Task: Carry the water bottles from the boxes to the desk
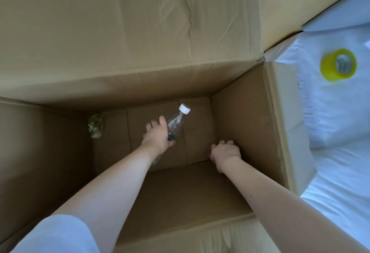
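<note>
Bottle (177,121) sits deep in the box (250,116), left hand (157,136) wrapped round its middle; right hand (226,151), curled and empty, rests on the floor. Slick plastic could slip lifting out.

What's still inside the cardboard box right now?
Inside the cardboard box: one clear bottle with a white cap, gripped by the left hand, and crumpled plastic in the far left corner. The right hand is closed low by the right wall; anything under it is hidden.
</note>
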`<act>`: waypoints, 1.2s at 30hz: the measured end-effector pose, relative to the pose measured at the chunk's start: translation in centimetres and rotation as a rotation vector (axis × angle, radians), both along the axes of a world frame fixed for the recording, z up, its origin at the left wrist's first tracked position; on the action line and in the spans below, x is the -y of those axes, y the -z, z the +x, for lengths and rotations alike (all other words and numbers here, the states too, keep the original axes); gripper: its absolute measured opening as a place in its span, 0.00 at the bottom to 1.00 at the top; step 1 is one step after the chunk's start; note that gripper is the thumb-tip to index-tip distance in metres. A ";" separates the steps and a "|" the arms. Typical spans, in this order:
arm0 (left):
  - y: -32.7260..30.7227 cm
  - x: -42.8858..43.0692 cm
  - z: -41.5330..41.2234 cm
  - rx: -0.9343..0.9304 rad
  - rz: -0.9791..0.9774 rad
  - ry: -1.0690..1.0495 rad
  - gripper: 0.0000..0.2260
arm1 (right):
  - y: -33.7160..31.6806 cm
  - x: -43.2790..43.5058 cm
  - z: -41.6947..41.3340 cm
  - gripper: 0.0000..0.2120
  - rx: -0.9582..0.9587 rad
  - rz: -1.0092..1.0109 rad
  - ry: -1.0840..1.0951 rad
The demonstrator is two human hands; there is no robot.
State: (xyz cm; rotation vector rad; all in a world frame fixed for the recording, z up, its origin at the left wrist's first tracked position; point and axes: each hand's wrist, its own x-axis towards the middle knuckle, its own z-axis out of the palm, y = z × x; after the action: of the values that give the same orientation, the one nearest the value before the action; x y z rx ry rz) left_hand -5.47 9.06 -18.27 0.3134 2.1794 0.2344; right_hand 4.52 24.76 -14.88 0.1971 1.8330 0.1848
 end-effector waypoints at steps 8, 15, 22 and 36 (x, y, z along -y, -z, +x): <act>-0.8 1.1 0.3 -0.014 -0.015 -0.005 0.32 | -0.5 0.4 -0.3 0.25 -0.120 -0.006 0.018; -3.4 3.0 -0.4 -0.060 0.025 -0.045 0.34 | -3.3 2.6 -2.3 0.33 -0.300 -0.057 0.046; -7.9 4.8 -0.2 -0.160 0.056 -0.091 0.36 | -8.7 4.6 -3.4 0.30 -0.478 -0.098 0.130; -20.4 2.8 0.7 -0.330 0.569 -0.268 0.32 | -25.8 3.9 1.9 0.27 -1.119 -0.240 0.417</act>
State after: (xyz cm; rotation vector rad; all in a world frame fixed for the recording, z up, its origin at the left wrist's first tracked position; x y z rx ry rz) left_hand -4.74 6.24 2.17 0.3936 2.4437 1.0246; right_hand 6.42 20.87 10.89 0.5866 2.8245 -0.5498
